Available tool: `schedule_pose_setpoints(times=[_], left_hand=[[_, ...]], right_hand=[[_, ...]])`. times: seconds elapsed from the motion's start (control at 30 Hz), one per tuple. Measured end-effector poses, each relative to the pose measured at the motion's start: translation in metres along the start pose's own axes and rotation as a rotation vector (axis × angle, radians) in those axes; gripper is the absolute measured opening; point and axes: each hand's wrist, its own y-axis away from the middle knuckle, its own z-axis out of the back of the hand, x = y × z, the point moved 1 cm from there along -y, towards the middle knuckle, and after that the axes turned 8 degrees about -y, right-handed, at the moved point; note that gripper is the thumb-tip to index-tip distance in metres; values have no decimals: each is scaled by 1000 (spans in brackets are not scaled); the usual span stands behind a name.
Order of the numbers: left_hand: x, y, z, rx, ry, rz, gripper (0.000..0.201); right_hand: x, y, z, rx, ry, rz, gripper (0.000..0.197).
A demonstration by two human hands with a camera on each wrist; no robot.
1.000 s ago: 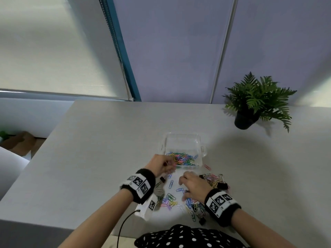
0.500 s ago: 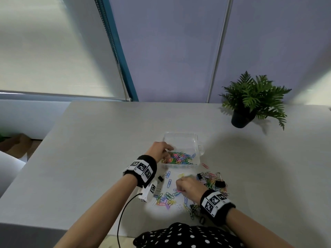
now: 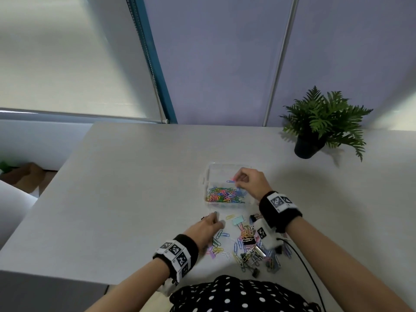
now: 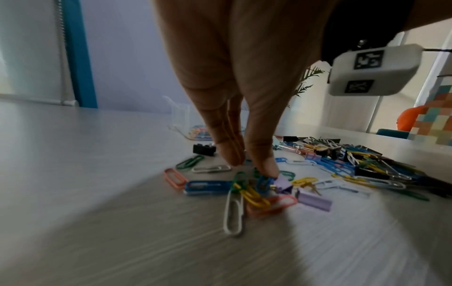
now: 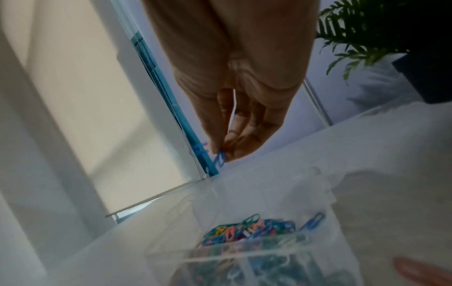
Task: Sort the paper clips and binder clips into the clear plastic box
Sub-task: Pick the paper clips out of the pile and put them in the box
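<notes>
The right hand [image 3: 248,182] hangs over the clear plastic box [image 3: 208,174], thumb and fingertips pinching a blue paper clip [image 3: 230,181] above the coloured heap of paper clips [image 3: 225,195] that fills the box's near half. It is held high, over the open top, probably so the clip can simply be dropped onto the others. The far half of the box looks bare, likely kept for binder clips (none appear inside yet).

The left hand [image 3: 208,226] reaches down to the table [image 3: 123,188] at the left edge of the loose pile [image 3: 249,246] of clips just in front of the box. Its fingers are pressed together and pointing down, tips touching the surface among scattered clips, seemingly gathering the next one. Whether they already grip anything I cannot tell.

The head view gives the layout: box beyond, pile near, one hand at each. Only the left wrist view shows what lies under the fingertips [image 4: 265,166]: a lilac binder clip [image 4: 283,183], a second lilac one [image 4: 314,199] beside it, and a small black clip [image 4: 204,149] behind. The right wrist view alone shows the pinch from beneath, the blue clip [image 5: 220,158] dangling well above the heap [image 5: 244,230].
</notes>
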Motion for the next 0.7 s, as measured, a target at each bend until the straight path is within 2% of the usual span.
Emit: schedule_pose_setpoints(times=[0.1, 0.17, 0.23, 0.33, 0.37, 0.43, 0.5, 0.57, 0.63, 0.7], left_hand=[[-1, -3, 5, 54, -36, 4, 25], [3, 2, 2, 53, 28, 28, 27], [3, 6, -2, 36, 66, 14, 36], [2, 8, 2, 64, -14, -80, 48], [2, 8, 7, 78, -19, -97, 48], [5, 6, 13, 121, -13, -123, 51], [7, 5, 16, 137, -38, -132, 56], [7, 3, 13, 142, -63, -120, 58], [5, 2, 10, 136, -38, -96, 56], [2, 0, 11, 118, -2, -57, 45]], right_hand=[[-2, -6, -3, -18, 119, 74, 13], [-3, 1, -7, 20, 208, 133, 14], [-1, 17, -14, 113, 284, 171, 12], [0, 56, -32, 342, 364, 143, 10], [-3, 71, -41, 418, 409, 133, 16], [-14, 96, -57, 521, 550, 106, 41], [-25, 109, -70, 534, 704, 121, 63], [-31, 112, -78, 508, 764, 146, 74], [-36, 109, -82, 495, 731, 102, 80], [-40, 103, -83, 470, 634, 30, 75]])
